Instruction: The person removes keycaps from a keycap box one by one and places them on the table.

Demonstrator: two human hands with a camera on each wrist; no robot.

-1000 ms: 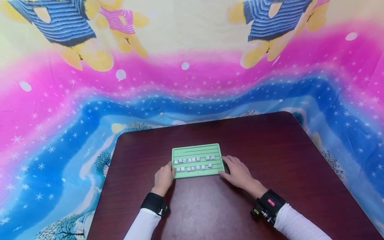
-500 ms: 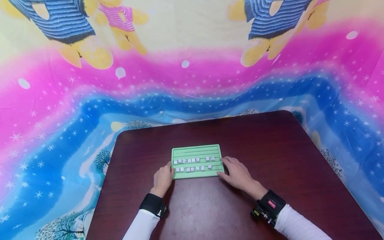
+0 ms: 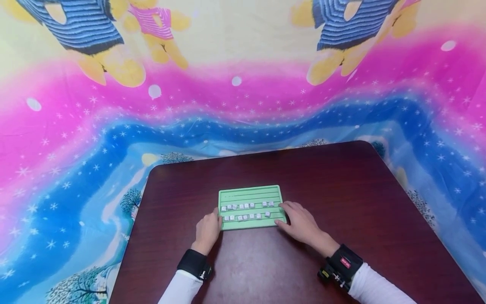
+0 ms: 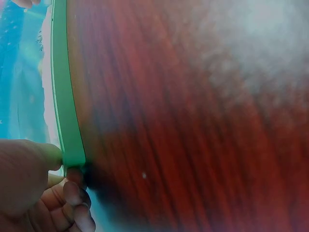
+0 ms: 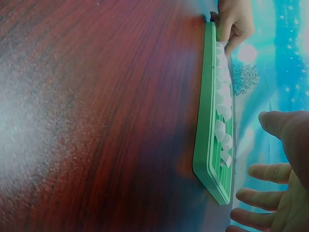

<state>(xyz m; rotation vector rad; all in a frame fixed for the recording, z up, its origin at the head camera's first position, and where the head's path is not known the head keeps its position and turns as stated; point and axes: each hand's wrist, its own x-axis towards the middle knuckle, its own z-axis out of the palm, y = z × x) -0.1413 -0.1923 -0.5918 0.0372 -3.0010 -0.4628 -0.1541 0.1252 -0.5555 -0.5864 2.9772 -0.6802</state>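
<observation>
A light green ridged tray (image 3: 248, 195) lies on the table in the head view. Two rows of small white cubes (image 3: 247, 206) stand along its ridges, with gaps towards the right; marks on them are too small to read. My left hand (image 3: 207, 230) grips the tray's left end. In the left wrist view, the thumb lies over the green edge (image 4: 63, 87) and the fingers curl at its corner. By the tray's right end is my right hand (image 3: 303, 223), thumb and fingers spread. The right wrist view shows these fingers (image 5: 265, 199) apart from the tray.
Dark reddish wooden table (image 3: 360, 190) with rounded far corners extends around the tray. A printed cloth (image 3: 243, 97) with bears and snowflakes hangs behind and beside it. Black straps with small devices sit on both wrists (image 3: 343, 264).
The tray has shifted slightly towards the person, with the left hand still gripping its end. My right hand has come back slightly too, its fingers still spread. The cubes keep their rows.
</observation>
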